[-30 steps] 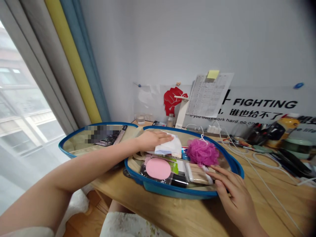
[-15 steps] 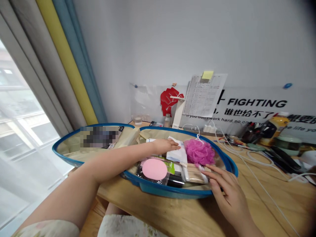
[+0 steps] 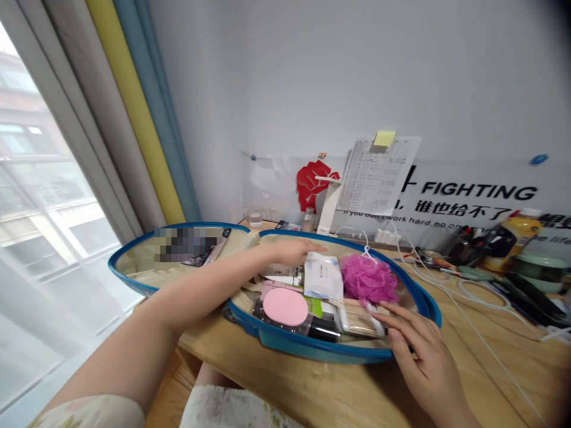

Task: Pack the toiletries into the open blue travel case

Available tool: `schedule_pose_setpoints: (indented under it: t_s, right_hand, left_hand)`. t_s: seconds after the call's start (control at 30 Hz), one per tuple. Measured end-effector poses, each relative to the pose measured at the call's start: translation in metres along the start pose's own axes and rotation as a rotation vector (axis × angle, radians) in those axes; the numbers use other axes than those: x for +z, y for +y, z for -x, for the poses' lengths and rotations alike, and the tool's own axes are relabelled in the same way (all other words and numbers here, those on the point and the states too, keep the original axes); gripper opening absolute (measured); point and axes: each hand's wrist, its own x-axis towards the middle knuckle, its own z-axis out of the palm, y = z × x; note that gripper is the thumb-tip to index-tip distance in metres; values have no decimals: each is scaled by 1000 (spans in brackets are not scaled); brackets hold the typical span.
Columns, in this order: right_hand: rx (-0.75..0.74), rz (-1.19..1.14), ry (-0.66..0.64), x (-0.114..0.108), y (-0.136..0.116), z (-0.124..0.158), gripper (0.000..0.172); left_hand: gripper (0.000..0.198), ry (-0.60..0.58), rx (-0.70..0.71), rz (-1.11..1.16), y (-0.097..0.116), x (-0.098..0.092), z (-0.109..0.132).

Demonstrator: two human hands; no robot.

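An open blue-rimmed case (image 3: 312, 355) lies unfolded on the wooden desk. Over the back of its right half is my left hand (image 3: 297, 252), slightly blurred, fingers stretched out and holding nothing. Just in front of those fingers lies a white packet (image 3: 322, 276). My right hand (image 3: 422, 351) rests at the case's front right rim with fingers apart, the fingertips by a pack of cotton swabs (image 3: 360, 318). Behind the swabs sits a magenta bath puff (image 3: 369, 278) with a white cord. A pink oval sponge (image 3: 285, 307) and a black cylinder (image 3: 325, 330) lie at the front.
The case's left half holds a dark package (image 3: 207, 246), partly pixelated. Behind the case stand a white lamp (image 3: 329, 208) and a small glass bottle (image 3: 308, 220). White cables (image 3: 479, 294), a yellow-labelled bottle (image 3: 513, 241) and a black case (image 3: 530, 297) occupy the desk's right.
My left hand has lifted off the white packet and shifted back, leaving the packet's front uncovered. My right hand stays by the swabs. The whole view has turned slightly left.
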Motion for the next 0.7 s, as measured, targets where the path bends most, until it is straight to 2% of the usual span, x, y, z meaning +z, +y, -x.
schedule_pose_setpoints:
  t_s: [0.13, 0.2, 0.23, 0.3, 0.37, 0.47, 0.6, 0.7]
  right_hand:
    - [-13, -6, 2, 0, 0, 0, 29]
    - [-28, -6, 19, 0, 0, 0, 27]
    - [-30, -7, 23, 0, 1, 0, 27]
    - [-34, -10, 26, 0, 1, 0, 27]
    - [-38, -13, 23, 1, 2, 0, 28]
    - [-35, -15, 16, 2, 3, 1, 28]
    - [-35, -11, 10, 4, 5, 1, 27]
    - [-62, -8, 33, 5, 7, 2, 26]
  left_hand:
    - [56, 223, -347, -16, -48, -38, 59]
    - [59, 214, -540, -75, -79, -47, 99]
    - [61, 167, -634, -119, -93, -48, 120]
    - [68, -50, -808, -238, -117, -42, 161]
    - [70, -155, -905, -260, -130, -28, 197]
    - [79, -250, -988, -278, -134, -3, 238]
    - [97, -300, -1033, -312, -132, 22, 263]
    - [96, -305, -1020, -327, -137, 28, 267]
